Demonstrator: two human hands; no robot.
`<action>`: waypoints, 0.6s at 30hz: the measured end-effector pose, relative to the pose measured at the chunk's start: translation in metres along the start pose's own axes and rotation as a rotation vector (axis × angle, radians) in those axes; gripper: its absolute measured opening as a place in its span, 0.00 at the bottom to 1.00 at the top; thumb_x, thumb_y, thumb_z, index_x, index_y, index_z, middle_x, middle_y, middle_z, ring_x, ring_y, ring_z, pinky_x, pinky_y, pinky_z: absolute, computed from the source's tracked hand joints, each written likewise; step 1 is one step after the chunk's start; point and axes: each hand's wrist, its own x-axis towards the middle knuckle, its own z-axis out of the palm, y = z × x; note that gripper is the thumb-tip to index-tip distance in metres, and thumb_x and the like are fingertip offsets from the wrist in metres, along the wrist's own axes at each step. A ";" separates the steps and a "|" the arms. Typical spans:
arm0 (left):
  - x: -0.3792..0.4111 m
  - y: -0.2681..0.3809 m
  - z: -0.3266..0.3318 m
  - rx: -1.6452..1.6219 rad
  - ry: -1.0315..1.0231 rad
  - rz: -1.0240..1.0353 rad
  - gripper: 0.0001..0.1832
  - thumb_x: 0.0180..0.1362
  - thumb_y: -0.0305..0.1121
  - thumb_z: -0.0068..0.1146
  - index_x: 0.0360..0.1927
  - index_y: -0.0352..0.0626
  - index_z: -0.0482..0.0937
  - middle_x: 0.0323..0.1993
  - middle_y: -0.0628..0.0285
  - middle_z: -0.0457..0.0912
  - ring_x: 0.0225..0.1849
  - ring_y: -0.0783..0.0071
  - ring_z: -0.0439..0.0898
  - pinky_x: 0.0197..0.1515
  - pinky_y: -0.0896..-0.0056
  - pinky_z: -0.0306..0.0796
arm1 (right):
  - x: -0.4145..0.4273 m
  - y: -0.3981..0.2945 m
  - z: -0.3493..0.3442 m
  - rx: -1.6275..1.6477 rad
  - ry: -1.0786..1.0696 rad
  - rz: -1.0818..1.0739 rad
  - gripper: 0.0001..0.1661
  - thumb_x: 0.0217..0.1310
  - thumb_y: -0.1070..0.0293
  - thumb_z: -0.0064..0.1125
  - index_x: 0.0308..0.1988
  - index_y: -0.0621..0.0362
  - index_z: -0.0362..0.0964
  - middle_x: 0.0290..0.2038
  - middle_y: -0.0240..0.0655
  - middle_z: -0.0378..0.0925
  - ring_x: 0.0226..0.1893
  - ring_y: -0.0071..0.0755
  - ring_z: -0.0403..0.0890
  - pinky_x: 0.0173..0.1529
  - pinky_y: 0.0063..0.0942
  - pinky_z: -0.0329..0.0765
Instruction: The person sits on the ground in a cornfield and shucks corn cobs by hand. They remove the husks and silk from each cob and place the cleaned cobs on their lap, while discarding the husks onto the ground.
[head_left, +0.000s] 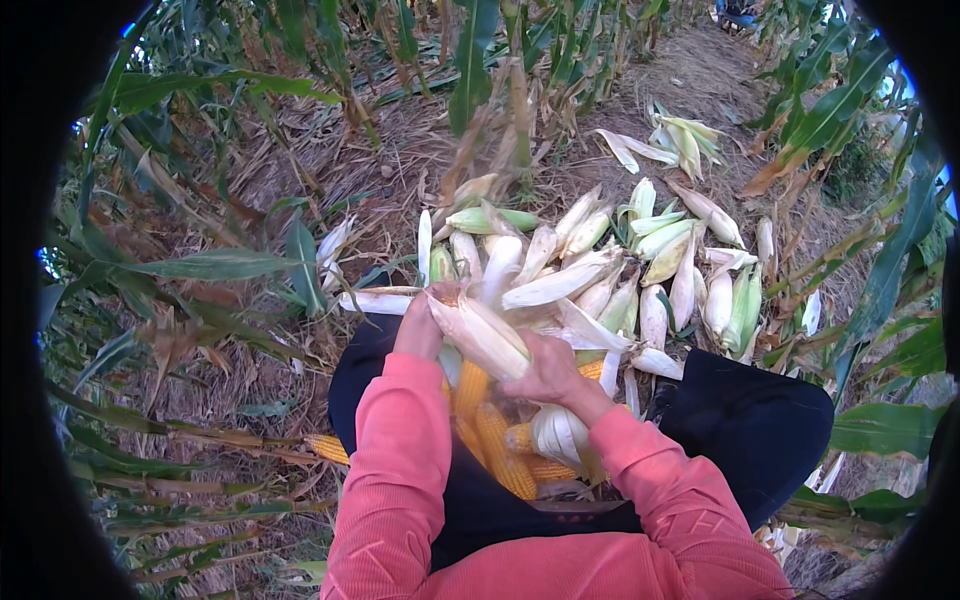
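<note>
Between my hands is an ear of corn in its pale, dry husk (480, 331), tilted with its tip up to the left. My left hand (421, 324) grips the tip end, where brownish silk shows. Around the lower right end my right hand (553, 371) is closed, its fingers partly hidden. Below, between my legs, lie several bare yellow corn cobs (501, 442). One cob there still has a peeled-back husk (561, 435) at its end. Just beyond my hands spreads a heap of unhusked ears (600, 285), some green, some dried.
Standing corn stalks (517, 105) rise ahead, with more leaves (202, 266) on the left and stalks (862, 337) on the right. A loose bunch of husks (684, 142) lies on the straw-littered ground farther off. One yellow cob (327, 448) sits outside my left leg. Something blue (736, 13) shows at the top.
</note>
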 end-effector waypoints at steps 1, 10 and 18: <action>-0.002 -0.011 -0.013 -0.080 -0.126 -0.060 0.19 0.59 0.35 0.49 0.49 0.30 0.71 0.44 0.50 0.77 0.42 0.60 0.79 0.48 0.62 0.75 | 0.003 -0.007 0.000 0.010 0.002 -0.069 0.39 0.28 0.54 0.70 0.45 0.60 0.73 0.32 0.48 0.79 0.33 0.53 0.80 0.39 0.40 0.77; -0.047 -0.025 0.053 -0.128 -0.139 0.148 0.20 0.68 0.36 0.37 0.56 0.31 0.67 0.50 0.49 0.75 0.48 0.59 0.78 0.54 0.63 0.74 | 0.016 -0.011 -0.012 0.440 -0.058 -0.018 0.50 0.34 0.53 0.73 0.55 0.66 0.62 0.43 0.47 0.76 0.45 0.47 0.77 0.54 0.34 0.70; -0.017 -0.023 0.117 -0.426 0.176 -0.019 0.19 0.71 0.41 0.33 0.47 0.34 0.68 0.49 0.45 0.73 0.53 0.52 0.74 0.61 0.46 0.65 | 0.018 0.029 0.024 1.288 0.548 0.363 0.33 0.60 0.57 0.59 0.57 0.65 0.59 0.50 0.37 0.70 0.49 0.29 0.71 0.56 0.26 0.66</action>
